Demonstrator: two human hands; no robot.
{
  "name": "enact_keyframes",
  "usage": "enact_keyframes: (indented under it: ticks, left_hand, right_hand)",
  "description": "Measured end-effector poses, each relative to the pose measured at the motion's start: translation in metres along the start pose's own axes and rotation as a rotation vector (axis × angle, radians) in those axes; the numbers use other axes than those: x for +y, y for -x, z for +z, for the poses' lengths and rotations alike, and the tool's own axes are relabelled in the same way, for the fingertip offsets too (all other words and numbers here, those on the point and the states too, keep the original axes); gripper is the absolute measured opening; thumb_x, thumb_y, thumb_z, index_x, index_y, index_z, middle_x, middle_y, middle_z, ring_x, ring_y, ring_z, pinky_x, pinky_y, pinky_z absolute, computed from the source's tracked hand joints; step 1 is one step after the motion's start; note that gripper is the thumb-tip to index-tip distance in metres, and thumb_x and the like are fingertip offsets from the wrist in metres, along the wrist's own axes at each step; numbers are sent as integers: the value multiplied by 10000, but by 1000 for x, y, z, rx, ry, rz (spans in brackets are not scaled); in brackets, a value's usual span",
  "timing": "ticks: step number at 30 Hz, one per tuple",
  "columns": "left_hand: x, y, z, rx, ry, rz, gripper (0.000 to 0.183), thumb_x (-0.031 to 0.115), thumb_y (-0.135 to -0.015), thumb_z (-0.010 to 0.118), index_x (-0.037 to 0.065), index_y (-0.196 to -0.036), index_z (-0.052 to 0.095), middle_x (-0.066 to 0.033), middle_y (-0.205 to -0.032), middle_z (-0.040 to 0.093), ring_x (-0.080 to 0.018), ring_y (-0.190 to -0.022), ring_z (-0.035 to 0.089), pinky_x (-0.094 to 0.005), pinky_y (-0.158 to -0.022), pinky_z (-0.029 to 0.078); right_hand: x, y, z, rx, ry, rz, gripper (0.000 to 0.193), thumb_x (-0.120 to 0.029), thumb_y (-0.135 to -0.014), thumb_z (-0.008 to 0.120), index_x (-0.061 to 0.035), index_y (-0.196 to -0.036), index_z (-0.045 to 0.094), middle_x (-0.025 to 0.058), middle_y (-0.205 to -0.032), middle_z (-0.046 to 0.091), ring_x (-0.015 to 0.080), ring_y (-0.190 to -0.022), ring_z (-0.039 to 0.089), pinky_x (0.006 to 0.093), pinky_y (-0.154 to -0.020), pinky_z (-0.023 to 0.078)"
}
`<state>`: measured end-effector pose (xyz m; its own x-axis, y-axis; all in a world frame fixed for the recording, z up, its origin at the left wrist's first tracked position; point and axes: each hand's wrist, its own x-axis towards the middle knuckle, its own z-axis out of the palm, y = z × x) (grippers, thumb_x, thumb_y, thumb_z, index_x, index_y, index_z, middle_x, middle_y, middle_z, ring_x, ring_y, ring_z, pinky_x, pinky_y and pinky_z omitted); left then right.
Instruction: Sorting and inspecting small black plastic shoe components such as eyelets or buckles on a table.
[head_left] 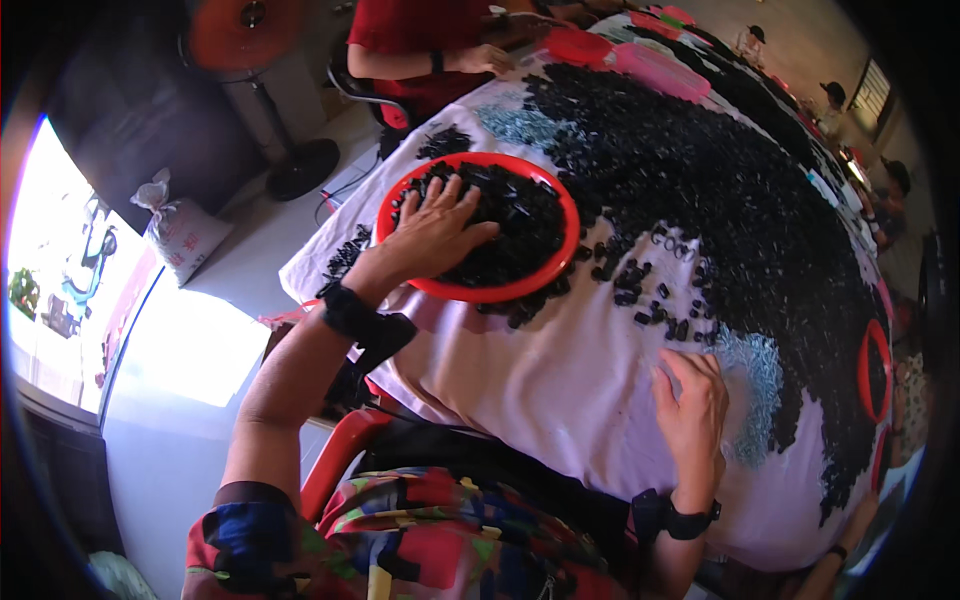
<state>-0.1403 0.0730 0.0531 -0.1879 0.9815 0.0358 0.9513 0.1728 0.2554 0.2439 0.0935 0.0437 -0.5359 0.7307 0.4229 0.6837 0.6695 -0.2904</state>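
My left hand [438,228] lies with spread fingers on a heap of small black pieces [510,215] inside a round red basin [478,293]. Nothing is gripped in it. My right hand [692,405] is over the pale cloth, its fingers slightly bent and the thumb apart, with no object visible in it. Beside it on the right is a pile of thin light-blue pieces [757,385]. Just beyond its fingertips, loose short black pieces [668,318] are scattered. The exact shape of the single pieces is too small to tell.
A broad heap of black pieces [680,160] spreads over the cloth-covered table [540,375]. Across from me a person in red [420,60] sits at the edge, near red and pink basins [660,70]. A fan [290,150] and a tied sack [185,235] stand left.
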Motion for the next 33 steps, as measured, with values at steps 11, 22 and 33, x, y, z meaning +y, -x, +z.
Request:
enact_keyframes:
  ticks: [11,22,33]
  left_hand:
    - [107,80,24,-19,578,710,499,185,-940,684,2,-1386,555,-256,-1377,580,-407,-1295,554,-484,-1119,425]
    - [120,103,54,-169,509,780,373,218,-974,650,16,-1288,640,-228,-1391,578,-419,-1376,480,-527,-1107,396]
    - [169,5,83,130,329,552,257,144,-898,685,63,-1142,694,-168,-1061,626,-365,-999,633,-450,-816,533]
  right_hand:
    - [15,4,-1,22,-59,40,189,-74,-892,667,-5,-1054,737,134,-1019,738,341,-926,650,426,-840,520]
    - [13,2,9,-17,-41,-26,286,-62,-842,731,-41,-1127,738,104,-1010,693,315,-956,617,400,-864,514]
    - [5,-5,20,-21,-52,-22,160,-79,-842,731,-75,-1001,749,95,-920,654,309,-916,604,412,-807,521]
